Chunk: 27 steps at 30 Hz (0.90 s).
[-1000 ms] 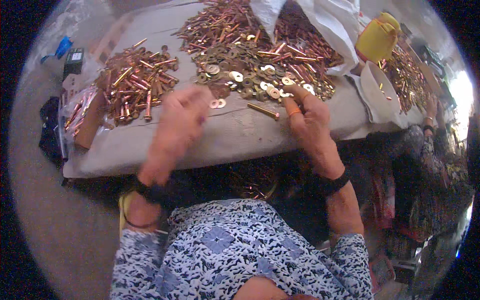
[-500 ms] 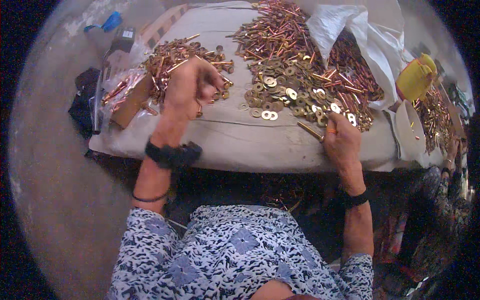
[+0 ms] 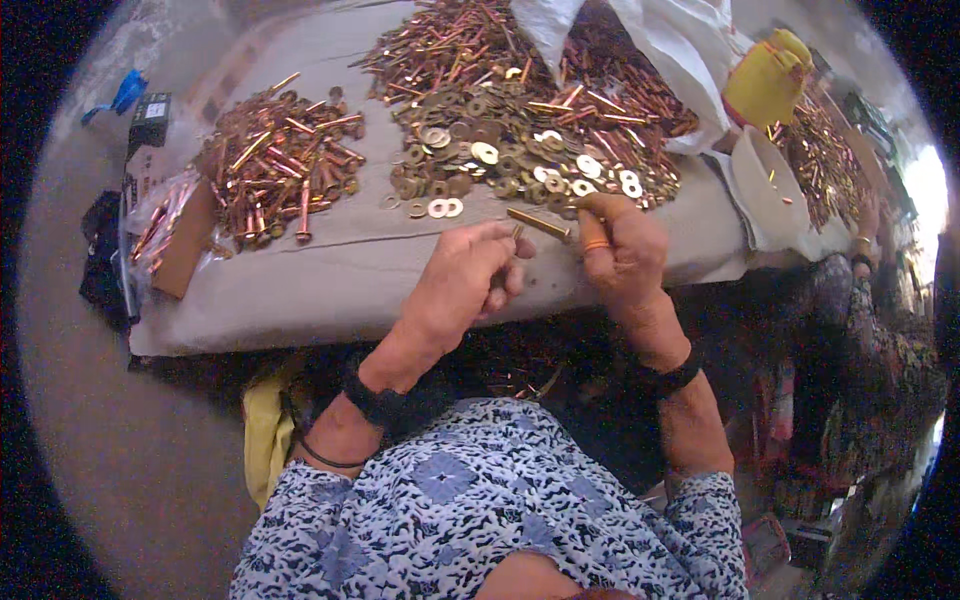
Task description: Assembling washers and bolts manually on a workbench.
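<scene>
My right hand (image 3: 628, 250) is closed at the front of the table, fingers pinched around the head end of a long brass-coloured bolt (image 3: 538, 222). The shank points left, toward my other hand. My left hand (image 3: 462, 275) is closed just left of it, thumb against fingers; a small brassy end shows at the fingertips, but the rest is hidden. Beyond both hands lies a heap of flat washers (image 3: 470, 150). To the left is a separate pile of bolts with heads (image 3: 285, 165).
A large heap of bolts (image 3: 450, 45) rises at the back beside a white sack (image 3: 665, 75). On the right are a yellow bag (image 3: 768, 78) and a white container (image 3: 765, 175). A cardboard piece (image 3: 187, 240) stands at left. Another person's hand (image 3: 868, 215) is at far right.
My left hand has moved from the left bolt pile across to the front middle, near my right hand. My right hand still has the bolt, lifted slightly. The view has shifted right.
</scene>
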### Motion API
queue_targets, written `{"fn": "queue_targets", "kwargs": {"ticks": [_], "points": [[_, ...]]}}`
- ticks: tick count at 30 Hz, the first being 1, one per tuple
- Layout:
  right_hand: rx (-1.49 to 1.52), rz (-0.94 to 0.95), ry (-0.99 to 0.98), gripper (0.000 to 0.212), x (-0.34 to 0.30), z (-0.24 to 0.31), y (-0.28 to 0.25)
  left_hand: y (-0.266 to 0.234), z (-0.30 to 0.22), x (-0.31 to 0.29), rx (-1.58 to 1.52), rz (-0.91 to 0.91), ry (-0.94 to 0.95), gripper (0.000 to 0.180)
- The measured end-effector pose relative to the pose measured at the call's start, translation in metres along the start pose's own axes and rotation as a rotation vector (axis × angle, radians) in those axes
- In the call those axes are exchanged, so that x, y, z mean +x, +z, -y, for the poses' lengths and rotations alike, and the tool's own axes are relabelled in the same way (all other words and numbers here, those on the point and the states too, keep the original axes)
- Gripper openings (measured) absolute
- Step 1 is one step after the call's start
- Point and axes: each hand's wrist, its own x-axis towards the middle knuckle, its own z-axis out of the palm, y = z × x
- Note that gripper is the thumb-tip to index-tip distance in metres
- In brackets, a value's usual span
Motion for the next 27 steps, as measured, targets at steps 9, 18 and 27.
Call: {"fn": "queue_targets", "kwargs": {"ticks": [9,18,27], "points": [[0.128,0.029,-0.131,0.015,-0.015,0.011,0.004,0.021,0.009,0.007,0.011,0.029,-0.028,0.019],[0.122,0.041,-0.26,0.023,-0.006,0.006,0.0,0.021,0.01,0.01,-0.23,-0.032,-0.001,0.018],[-0.55,0.065,0.247,0.023,0.052,-0.053,-0.012,0.016,-0.004,0.002,-0.058,-0.101,-0.022,0.022]]}}
